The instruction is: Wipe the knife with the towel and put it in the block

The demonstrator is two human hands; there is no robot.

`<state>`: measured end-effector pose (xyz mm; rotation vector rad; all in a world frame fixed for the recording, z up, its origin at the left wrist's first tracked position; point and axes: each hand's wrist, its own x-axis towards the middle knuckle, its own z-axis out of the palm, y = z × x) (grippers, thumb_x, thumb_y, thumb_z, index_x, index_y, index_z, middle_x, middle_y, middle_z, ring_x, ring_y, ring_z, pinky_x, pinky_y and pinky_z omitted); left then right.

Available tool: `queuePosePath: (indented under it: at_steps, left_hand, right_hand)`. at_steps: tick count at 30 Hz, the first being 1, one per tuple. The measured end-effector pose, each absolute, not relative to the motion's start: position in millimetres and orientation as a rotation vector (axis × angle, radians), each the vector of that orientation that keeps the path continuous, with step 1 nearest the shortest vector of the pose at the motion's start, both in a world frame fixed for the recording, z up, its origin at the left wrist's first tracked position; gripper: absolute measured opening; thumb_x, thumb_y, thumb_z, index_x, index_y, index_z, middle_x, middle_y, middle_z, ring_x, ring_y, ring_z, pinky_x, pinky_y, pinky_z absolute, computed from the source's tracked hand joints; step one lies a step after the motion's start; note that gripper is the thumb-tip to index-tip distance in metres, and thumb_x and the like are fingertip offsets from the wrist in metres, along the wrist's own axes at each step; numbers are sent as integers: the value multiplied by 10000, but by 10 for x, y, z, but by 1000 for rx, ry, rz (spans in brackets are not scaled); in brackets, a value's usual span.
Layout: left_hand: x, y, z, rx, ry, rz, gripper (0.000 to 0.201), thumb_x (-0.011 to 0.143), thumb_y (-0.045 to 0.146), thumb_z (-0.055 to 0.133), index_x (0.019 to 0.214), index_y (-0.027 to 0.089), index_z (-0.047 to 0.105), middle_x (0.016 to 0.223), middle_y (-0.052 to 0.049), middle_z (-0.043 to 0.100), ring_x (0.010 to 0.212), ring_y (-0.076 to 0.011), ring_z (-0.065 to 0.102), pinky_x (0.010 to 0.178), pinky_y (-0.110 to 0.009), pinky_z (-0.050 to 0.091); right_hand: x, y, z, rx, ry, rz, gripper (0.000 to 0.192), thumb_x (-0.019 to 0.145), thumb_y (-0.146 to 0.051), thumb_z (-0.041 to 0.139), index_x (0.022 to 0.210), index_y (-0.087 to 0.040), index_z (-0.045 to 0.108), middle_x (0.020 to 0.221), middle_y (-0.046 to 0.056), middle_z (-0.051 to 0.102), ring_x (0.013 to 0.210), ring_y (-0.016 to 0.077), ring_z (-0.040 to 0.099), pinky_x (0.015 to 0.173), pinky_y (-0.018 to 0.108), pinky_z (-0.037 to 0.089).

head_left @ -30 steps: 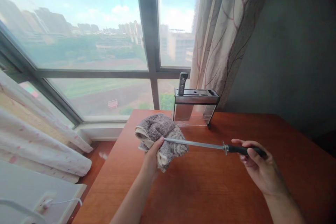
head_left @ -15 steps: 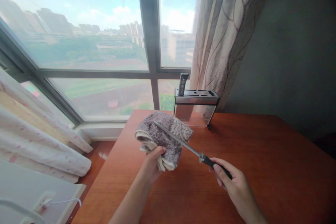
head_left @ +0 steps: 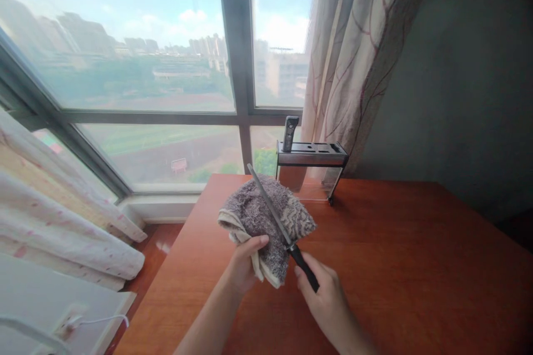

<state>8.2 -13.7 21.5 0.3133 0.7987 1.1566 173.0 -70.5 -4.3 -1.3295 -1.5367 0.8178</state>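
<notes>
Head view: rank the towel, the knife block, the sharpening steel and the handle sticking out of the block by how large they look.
1. towel, the broadest patch.
2. knife block; it stands farther back, so its true size against the towel is unsure.
3. sharpening steel, long but thin.
4. handle in the block, smallest.

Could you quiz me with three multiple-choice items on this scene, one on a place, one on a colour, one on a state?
1. Where does the knife block stand?
A. on the floor
B. at the table's far edge by the curtain
C. on the windowsill

2. What colour is the table?
A. reddish brown
B. white
C. black

3. How is the sharpening rod held?
A. lying loose on the table
B. slotted in the block
C. by its black handle in the right hand, steel across the towel that the left hand holds

Answers: 1 B, it stands beside the curtain; 2 A, the top is reddish wood; 3 C, both hands grasp.
</notes>
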Motion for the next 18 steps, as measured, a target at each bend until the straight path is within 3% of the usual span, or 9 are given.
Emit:
queuePosePath:
  at_steps: [4, 7, 10, 11, 13, 15, 18]
  left_hand:
    - [99, -104, 239, 344, 773, 1236, 337, 634, 159, 705, 966, 116, 672, 817, -74, 754, 742, -265, 714, 695, -340, 589]
    - [103, -110, 267, 324, 773, 1218, 298, 668, 207, 709, 950, 119, 675, 786, -74, 751, 673, -243, 712, 625, -313, 586]
    - [93, -134, 309, 295, 737, 1087, 325, 688, 327, 710, 923, 104, 677, 730, -95, 739, 654, -263, 708, 527, -306, 572]
    - [89, -142, 323, 281, 723, 1058, 349, 689, 360, 707, 923, 103, 676, 720, -98, 736, 663, -270, 708, 518, -311, 571]
    - [82, -149, 340, 255, 708, 1040, 372, 692, 391, 701, 933, 109, 674, 713, -95, 733, 691, -278, 710, 551, -327, 580]
    - [86, -143, 339, 241, 702, 1036, 357, 702, 389, 697, 919, 106, 674, 706, -93, 732, 715, -282, 711, 607, -344, 588]
    - [114, -118, 313, 249, 725, 1101, 321, 711, 334, 708, 928, 101, 667, 735, -96, 737, 752, -284, 711, 672, -355, 589]
  right_hand:
    - [1623, -760, -91, -1335, -1607, 825, 321, 869, -360, 502, 1101, -192, 648, 986, 127, 699, 905, 284, 652, 803, 356, 495]
    - [1541, -832, -122, -1256, -1467, 1126, 311, 863, -425, 525, 1025, -197, 661, 748, 67, 668, 690, 200, 627, 633, 277, 495]
    - [1489, -889, -147, -1014, -1055, 1767, 383, 842, -538, 517, 964, -192, 628, 515, -59, 456, 346, 55, 329, 342, 165, 264]
    - [1480, -899, -157, -888, -895, 1976, 403, 829, -563, 519, 951, -191, 615, 502, -82, 400, 315, 33, 233, 316, 158, 186]
    - [1464, -904, -185, -658, -665, 2232, 413, 803, -578, 543, 929, -189, 602, 513, -98, 355, 306, 18, 170, 308, 155, 147]
    - [1448, -897, -222, -622, -637, 2235, 412, 789, -574, 567, 918, -185, 603, 522, -98, 353, 315, 19, 190, 314, 154, 163]
    - [1438, -882, -276, -942, -922, 1870, 428, 811, -580, 544, 955, -183, 615, 559, -63, 445, 349, 44, 303, 332, 166, 227]
